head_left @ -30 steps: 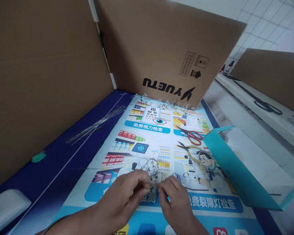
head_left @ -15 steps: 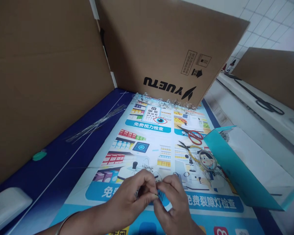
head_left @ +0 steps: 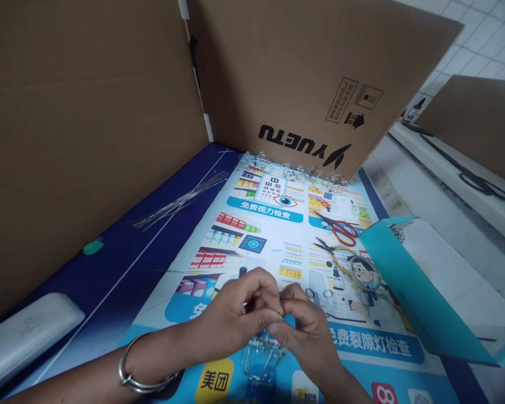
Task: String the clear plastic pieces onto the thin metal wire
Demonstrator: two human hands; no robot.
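**Hands.** The left hand (head_left: 235, 314) and right hand (head_left: 309, 334) meet fingertip to fingertip low in the centre of the view. Each is curled, with thumb and forefinger pinched on a wire piece (head_left: 261, 354). Its thin silver loops hang just below the knuckles, above the poster. A metal bangle (head_left: 139, 379) sits on the left wrist.

**Surface.** The work lies on a printed poster (head_left: 252, 247) spread over a blue tabletop (head_left: 122, 264).
- Banner at 12 o'clock from the hands, reading "免费视力检查", under an eye chart of E marks.
- Banner at 3 o'clock, reading "免费裂隙灯检查".
- Banner at 10 o'clock, showing only "免"; the hands hide the rest.
- A yellow square (head_left: 214, 381) at 7 o'clock, marked "美团".

**Surroundings.**
- The cardboard sheet (head_left: 303, 84) at 12 o'clock carries "YUETU" upside down, with an arrow mark and boxed small print too small to read.
- A row of clear beads (head_left: 294, 171) lies along its foot.
- Red-handled scissors (head_left: 344, 231) and yellow-handled pliers (head_left: 334, 252) lie at 1 o'clock, close together.
- A teal folder (head_left: 412, 292) lies at 3 o'clock, tilted up.
- A bundle of straight wires (head_left: 180, 201) lies at 10 o'clock, well apart from the hands.
- A small green object (head_left: 93, 247) lies beyond it.
- A white case (head_left: 25, 336) lies at 9 o'clock; its marking is illegible.
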